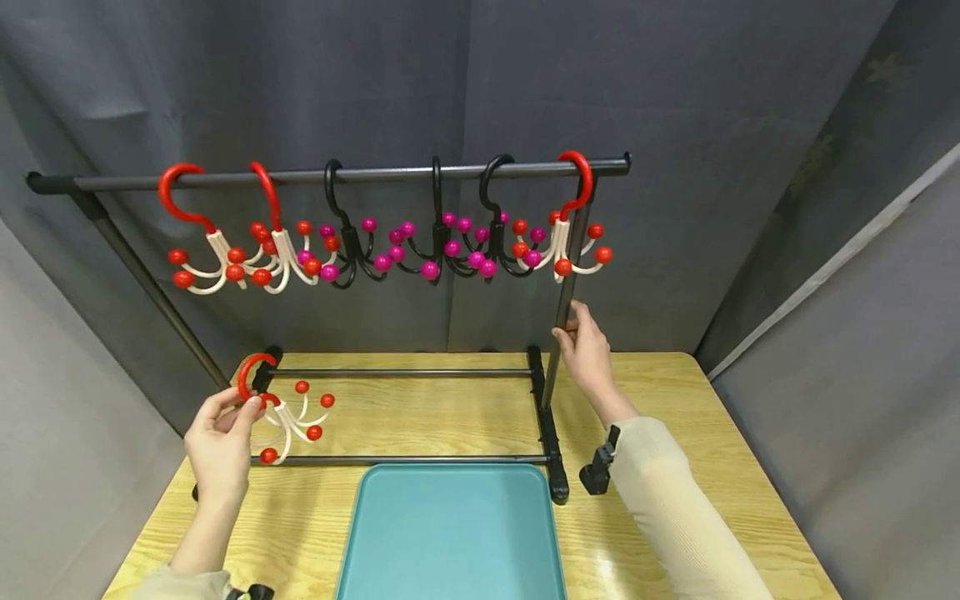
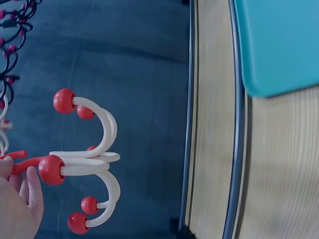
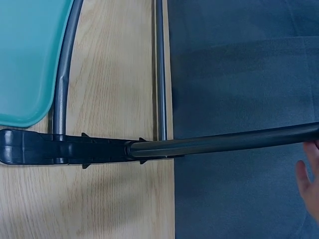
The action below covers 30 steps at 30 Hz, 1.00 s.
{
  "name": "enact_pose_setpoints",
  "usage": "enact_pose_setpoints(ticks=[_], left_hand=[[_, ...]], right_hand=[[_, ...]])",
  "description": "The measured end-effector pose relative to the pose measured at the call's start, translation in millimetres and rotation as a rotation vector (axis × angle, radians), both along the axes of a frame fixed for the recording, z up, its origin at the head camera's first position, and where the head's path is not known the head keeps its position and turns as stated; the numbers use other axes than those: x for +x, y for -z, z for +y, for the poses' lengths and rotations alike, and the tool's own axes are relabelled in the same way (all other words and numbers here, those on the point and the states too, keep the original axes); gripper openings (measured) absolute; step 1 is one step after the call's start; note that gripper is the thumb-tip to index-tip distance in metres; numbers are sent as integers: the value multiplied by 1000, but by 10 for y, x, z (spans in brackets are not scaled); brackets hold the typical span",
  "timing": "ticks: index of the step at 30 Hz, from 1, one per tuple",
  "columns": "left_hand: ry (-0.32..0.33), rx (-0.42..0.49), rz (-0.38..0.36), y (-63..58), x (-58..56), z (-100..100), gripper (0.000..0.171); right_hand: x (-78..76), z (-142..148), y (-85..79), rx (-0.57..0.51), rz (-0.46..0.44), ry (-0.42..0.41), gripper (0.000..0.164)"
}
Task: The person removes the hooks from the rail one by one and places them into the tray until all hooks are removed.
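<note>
My left hand pinches the red hook of a red-and-white multi-arm hanger, low at the rack's left side. Its white arms curve outward and end in red balls; in the left wrist view, that hanger points away from the fingers. At the far right, my right hand holds the right upright pole of the black clothes rack. Only part of that hand shows in the right wrist view, at the pole's underside.
From the top bar hang several hangers: red-and-white ones at both ends, black ones with pink balls between. A teal tray lies on the wooden table, before the rack's lower bars. Grey curtains surround it.
</note>
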<state>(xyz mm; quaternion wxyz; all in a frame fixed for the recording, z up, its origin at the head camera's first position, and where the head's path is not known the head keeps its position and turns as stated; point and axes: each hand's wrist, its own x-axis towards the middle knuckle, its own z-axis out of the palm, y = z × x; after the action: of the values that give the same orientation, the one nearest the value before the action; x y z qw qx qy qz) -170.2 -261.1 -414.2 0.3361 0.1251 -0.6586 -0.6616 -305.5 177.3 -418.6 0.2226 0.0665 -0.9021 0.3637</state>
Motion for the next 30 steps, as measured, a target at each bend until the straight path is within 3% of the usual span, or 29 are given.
enact_pose_setpoints(ticks=[6, 14, 30], left_hand=[[56, -13, -22, 98, -16, 180, 17], [109, -146, -151, 200, 63, 420, 23], [344, -79, -229, 529, 179, 1045, 23]], right_hand=[[-6, 14, -8, 27, -5, 19, 49], [-3, 11, -6, 14, -25, 12, 49], [-11, 18, 9, 18, 5, 8, 48]])
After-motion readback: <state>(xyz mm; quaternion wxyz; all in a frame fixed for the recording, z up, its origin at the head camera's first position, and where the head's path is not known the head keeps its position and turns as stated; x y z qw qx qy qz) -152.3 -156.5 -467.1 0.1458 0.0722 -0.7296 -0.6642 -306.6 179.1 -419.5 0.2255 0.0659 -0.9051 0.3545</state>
